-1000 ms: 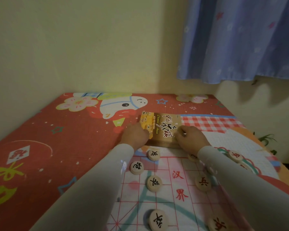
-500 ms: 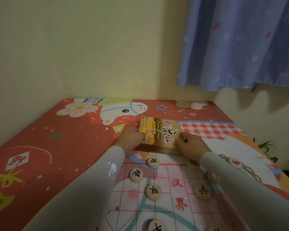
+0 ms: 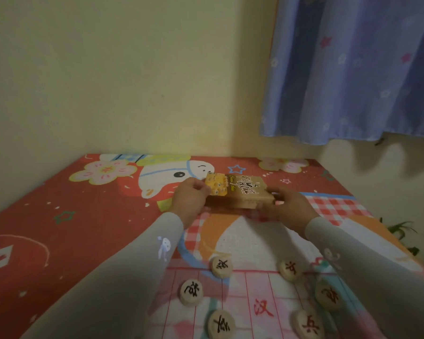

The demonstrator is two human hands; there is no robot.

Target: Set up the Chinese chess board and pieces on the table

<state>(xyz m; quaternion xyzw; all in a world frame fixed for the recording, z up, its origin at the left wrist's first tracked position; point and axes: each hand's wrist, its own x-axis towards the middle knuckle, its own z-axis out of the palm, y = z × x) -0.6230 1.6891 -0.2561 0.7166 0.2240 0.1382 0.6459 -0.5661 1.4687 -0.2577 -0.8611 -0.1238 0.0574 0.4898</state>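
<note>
Pushed farther back from the paper board [image 3: 267, 302], chess box [image 3: 240, 192] gripped endwise by left hand [image 3: 190, 199] and right hand [image 3: 289, 206]; probably light, stiff cardboard.

- Both arms are covered to the wrist by long sleeves of pale grey, smooth fabric with a close fit.
- The left sleeve [image 3: 123, 270] carries a small white printed figure on the forearm (a cartoon-like shape, too blurred to identify), set toward the far end near the cuff.
- The right sleeve [image 3: 367, 265] bears a faint pale motif on the forearm, with curling outlines; its detail cannot be made out.
- Each cuff ends plainly at the wrist, without a visible band or button.
- The left hand [image 3: 190, 198] and the right hand [image 3: 290, 206] are bare: no gloves, rings or watch visible.
</note>
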